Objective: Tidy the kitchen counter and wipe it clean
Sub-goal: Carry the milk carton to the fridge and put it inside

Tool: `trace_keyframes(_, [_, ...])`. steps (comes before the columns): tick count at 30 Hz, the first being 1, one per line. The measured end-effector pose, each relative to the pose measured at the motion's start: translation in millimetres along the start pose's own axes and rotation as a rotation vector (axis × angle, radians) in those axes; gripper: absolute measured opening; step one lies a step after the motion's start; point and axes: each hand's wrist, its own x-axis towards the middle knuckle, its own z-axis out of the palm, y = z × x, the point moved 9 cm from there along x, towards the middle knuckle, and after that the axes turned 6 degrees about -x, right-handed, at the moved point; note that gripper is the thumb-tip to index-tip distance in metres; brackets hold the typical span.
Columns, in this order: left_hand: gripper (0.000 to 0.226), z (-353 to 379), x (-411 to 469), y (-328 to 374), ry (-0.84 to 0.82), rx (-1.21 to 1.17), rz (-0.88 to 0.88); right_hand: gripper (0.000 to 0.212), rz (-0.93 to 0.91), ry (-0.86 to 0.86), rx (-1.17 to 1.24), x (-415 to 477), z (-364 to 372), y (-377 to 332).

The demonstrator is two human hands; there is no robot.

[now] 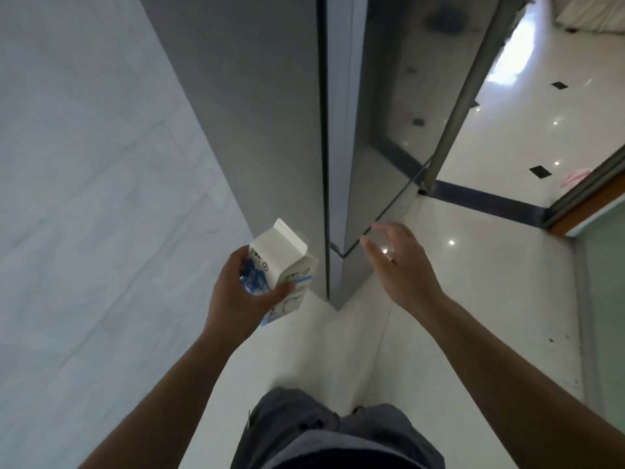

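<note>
My left hand (236, 292) grips a white and blue milk carton (282, 262), held upright in front of a tall grey fridge (257, 106). The carton's gabled top points toward the fridge's side panel. My right hand (395, 262) is open with fingers spread, empty, hovering just right of the fridge's dark glossy door (395, 130) near its lower edge. The fridge door looks closed. No kitchen counter is in view.
A pale marble-look wall (84, 198) runs along the left. Glossy white floor tiles (490, 265) with a dark border strip stretch to the right, ending at a glass sliding door frame (588, 194). My legs in dark shorts are at the bottom.
</note>
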Motion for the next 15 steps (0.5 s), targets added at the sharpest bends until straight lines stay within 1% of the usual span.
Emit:
trace_keyframes(4, [0.069, -10, 93, 44, 0.022, -0.025, 0.108, 0.054, -0.069, 0.197, 0.009, 85, -29, -45])
trace_keyframes(6, [0.069, -16, 130, 65, 0.027, -0.074, 0.164, 0.06, -0.083, 0.333, 0.043, 112, -42, -63])
trace_keyframes(8, [0.065, -23, 159, 80, 0.021, -0.133, 0.204, 0.063, -0.084, 0.458, 0.09, 127, -50, -78])
trace_keyframes(10, [0.06, -30, 183, 88, 0.007, -0.182, 0.218, 0.065, -0.075, 0.539, 0.146, 139, -53, -89])
trace_keyframes(12, [0.061, -36, 205, 92, -0.011, -0.205, 0.251, 0.068, -0.075, 0.639, 0.206, 150, -58, -99])
trace_keyframes(15, [0.062, -40, 229, 99, -0.056, -0.234, 0.307, 0.062, -0.036, 0.763, 0.228, 160, -63, -104])
